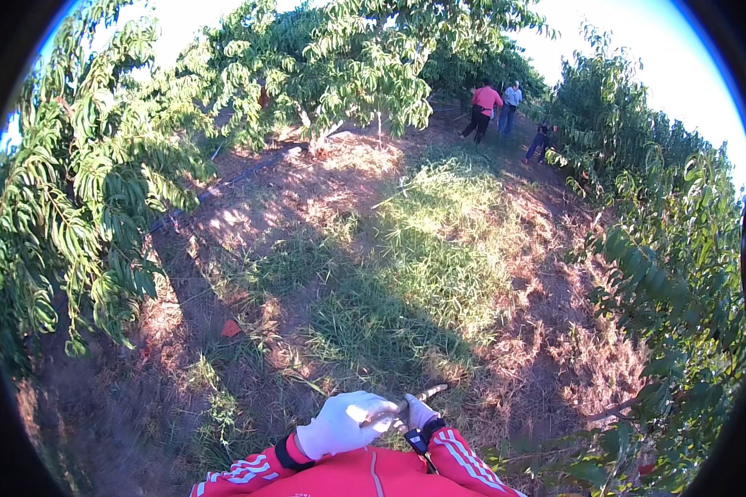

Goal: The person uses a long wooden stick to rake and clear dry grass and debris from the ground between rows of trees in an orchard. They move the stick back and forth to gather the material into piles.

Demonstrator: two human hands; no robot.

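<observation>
My left hand [343, 424], in a white glove, is in front of my chest with its fingers curled at the near end of a slender, curved tan-brown object [432, 392]. My right hand [420, 412], gloved in a paler tone, closes around the same object farther along. Its striped tip sticks out beyond the right glove, pointing away and to the right. Fingers hide most of its length, and I cannot tell whether it is a tool or a piece of branch. A small black device [417, 441] hangs by the right wrist.
Leafy fruit trees, seemingly peach, line the left [68, 205] and right [671, 273]. Grass [410, 298] and dry weeds cover the ground between. A dark hose [248, 171] runs along the left row. Several people [486, 102] are farther down the row.
</observation>
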